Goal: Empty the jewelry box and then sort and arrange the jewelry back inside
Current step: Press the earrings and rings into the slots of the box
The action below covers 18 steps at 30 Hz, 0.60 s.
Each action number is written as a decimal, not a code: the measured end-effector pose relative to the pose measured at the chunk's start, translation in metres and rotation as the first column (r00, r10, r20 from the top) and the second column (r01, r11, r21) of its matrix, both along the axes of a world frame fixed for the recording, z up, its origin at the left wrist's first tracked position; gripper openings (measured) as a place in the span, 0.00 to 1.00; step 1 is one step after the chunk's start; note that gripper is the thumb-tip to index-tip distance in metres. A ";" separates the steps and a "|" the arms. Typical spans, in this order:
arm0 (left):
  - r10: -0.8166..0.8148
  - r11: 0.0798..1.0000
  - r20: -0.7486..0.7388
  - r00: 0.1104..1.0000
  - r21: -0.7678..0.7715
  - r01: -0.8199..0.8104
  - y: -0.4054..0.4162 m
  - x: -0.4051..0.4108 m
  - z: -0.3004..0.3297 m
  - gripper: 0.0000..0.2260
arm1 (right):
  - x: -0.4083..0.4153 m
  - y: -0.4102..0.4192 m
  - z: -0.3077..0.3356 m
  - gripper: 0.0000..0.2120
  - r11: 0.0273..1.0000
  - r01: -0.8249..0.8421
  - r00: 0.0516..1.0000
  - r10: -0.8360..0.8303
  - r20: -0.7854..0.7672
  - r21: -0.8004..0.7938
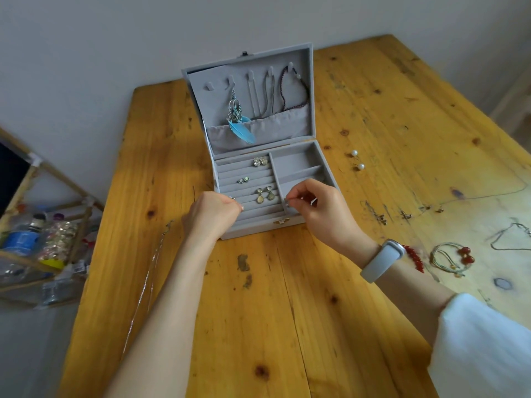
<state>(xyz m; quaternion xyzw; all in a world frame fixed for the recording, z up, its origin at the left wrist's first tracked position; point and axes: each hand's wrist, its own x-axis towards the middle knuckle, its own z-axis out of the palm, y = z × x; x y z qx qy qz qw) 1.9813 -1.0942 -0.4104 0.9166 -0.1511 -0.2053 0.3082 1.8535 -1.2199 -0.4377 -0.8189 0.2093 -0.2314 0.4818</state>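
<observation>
An open grey jewelry box (304, 152) stands mid-table. Its lid holds a blue feather earring (240, 129) and a dark beaded necklace (297, 87) on hooks. Three pairs of earrings sit in the ring rolls, among them a teardrop pair (264, 194). My left hand (211, 209) is closed at the box's front left corner, with a small ring-like piece at its fingertips. Over the front right compartment, my right hand (314, 205) pinches a small silver piece (287, 203).
On the wooden table (258, 297) lie two pearl earrings (357, 160), thin chains (376, 212), a bracelet with red beads (452, 257) and a red bead string at the right, and a silver chain (148, 280) at the left. A shelf with bottles (37, 242) stands left.
</observation>
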 end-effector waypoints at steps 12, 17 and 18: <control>-0.062 0.980 0.322 0.945 0.198 -0.004 -0.005 -0.014 -0.005 0.09 | 0.003 0.001 0.001 0.06 0.999 0.037 0.999 -0.037 -0.012 -0.007; -0.063 0.993 0.461 0.885 0.118 0.009 -0.002 -0.022 -0.011 0.07 | 0.007 -0.001 0.005 0.06 1.000 0.016 0.999 -0.016 -0.034 -0.020; -0.054 0.996 0.486 0.872 0.088 0.012 0.000 -0.024 -0.013 0.07 | 0.008 -0.001 0.007 0.06 1.000 0.001 0.999 -0.002 -0.042 -0.025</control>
